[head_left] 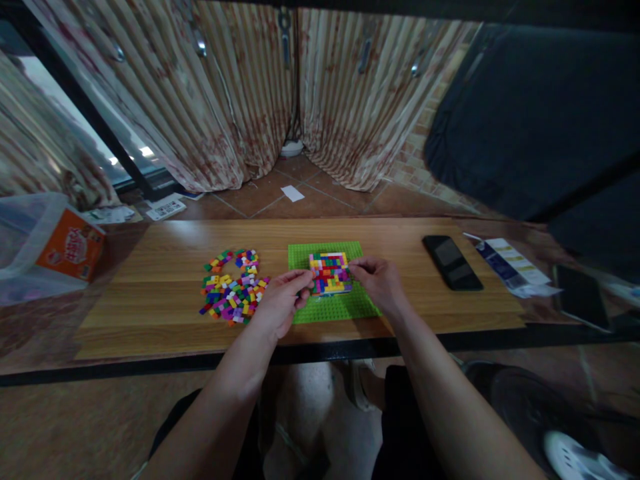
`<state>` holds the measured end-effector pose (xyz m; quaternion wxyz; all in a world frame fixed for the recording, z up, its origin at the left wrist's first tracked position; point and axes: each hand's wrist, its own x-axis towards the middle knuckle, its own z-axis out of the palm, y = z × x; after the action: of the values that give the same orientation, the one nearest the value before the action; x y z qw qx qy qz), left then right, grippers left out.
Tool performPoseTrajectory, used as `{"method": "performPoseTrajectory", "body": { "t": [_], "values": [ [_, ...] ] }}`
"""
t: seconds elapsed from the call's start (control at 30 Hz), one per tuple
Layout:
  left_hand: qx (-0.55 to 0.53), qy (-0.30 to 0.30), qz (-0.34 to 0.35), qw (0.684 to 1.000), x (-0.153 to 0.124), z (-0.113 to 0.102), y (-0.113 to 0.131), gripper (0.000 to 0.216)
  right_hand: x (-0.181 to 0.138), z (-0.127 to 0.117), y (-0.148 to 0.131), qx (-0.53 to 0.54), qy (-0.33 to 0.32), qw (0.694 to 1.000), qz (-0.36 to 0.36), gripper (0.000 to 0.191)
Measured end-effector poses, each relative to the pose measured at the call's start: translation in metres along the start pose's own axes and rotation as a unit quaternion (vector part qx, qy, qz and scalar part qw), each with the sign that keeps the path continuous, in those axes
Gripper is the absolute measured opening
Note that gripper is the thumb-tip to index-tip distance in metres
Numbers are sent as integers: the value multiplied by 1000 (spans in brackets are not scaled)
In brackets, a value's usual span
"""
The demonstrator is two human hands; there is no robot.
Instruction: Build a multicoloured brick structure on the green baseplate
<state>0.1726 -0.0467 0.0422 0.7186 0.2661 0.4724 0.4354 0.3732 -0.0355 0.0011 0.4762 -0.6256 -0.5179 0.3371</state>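
A multicoloured build of toy bricks stands on a green studded baseplate in the middle of the table. At its left edge is my left hand, thumb and index finger pinched together. My right hand is at the build's right edge, its fingers closed in a pinch. Whatever lies between the fingertips of either hand is too small to make out. Left of the baseplate, a pile of loose toy bricks in many colours is spread on the wood, close to my left hand.
A black phone lies on the right of the wooden table. Beyond it are printed papers and another dark device. A clear plastic bin with an orange label stands at far left. Curtains hang behind.
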Motion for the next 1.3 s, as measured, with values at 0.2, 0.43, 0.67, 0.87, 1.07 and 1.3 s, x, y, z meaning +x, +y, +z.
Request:
{"method": "performPoseTrajectory", "body": {
  "t": [0.2,0.43,0.67,0.87,1.07,1.3],
  "values": [
    [8,-4,1,1000,1,0,-2,22,0,0,-1,-6,1,1000,6,22],
    [19,-12,4,1000,2,0,-5,29,0,0,1,-8,0,1000,7,21],
    [23,-14,10,1000,2,-1,-6,30,1,2,-1,-24,8,1000,3,19],
    [21,-21,12,999,3,-4,-6,30,-4,4,-5,-43,12,999,-15,19],
    [23,-30,11,999,1,-2,-4,29,-19,9,-28,-80,23,985,-149,19],
    [44,-93,19,994,-1,-2,-3,27,-29,21,-40,-39,-97,956,-273,19]
  ]
}}
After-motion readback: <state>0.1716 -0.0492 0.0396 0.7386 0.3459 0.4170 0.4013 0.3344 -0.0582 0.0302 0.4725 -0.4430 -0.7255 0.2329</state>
